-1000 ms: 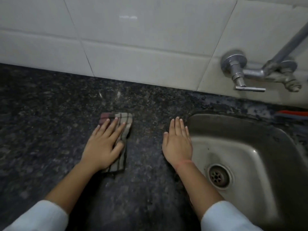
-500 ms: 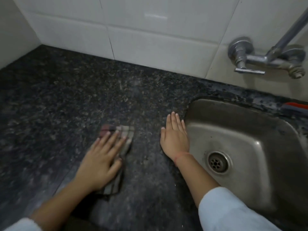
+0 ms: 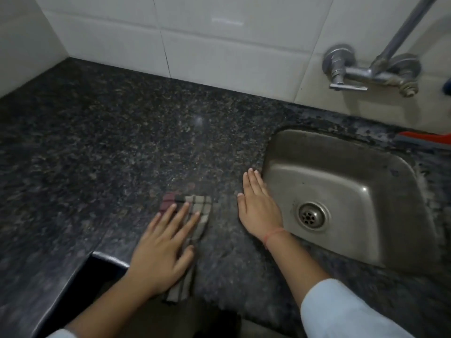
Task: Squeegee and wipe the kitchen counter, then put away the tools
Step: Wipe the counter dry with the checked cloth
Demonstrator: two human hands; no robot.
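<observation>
Cloth point(image 3: 192, 215), checked and folded, looks soft and light under the flat, open left hand point(image 3: 162, 250): press, don't pinch; right hand point(image 3: 258, 206) lies empty on the tabletop point(image 3: 122, 142).

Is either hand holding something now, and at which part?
Nothing is gripped. The left hand presses flat on the middle of the checked cloth; the right hand lies flat on the counter.

dim light, tile point(image 3: 227, 20) glare, soft wide-angle edges

No legible text (seemingly) anywhere
</observation>
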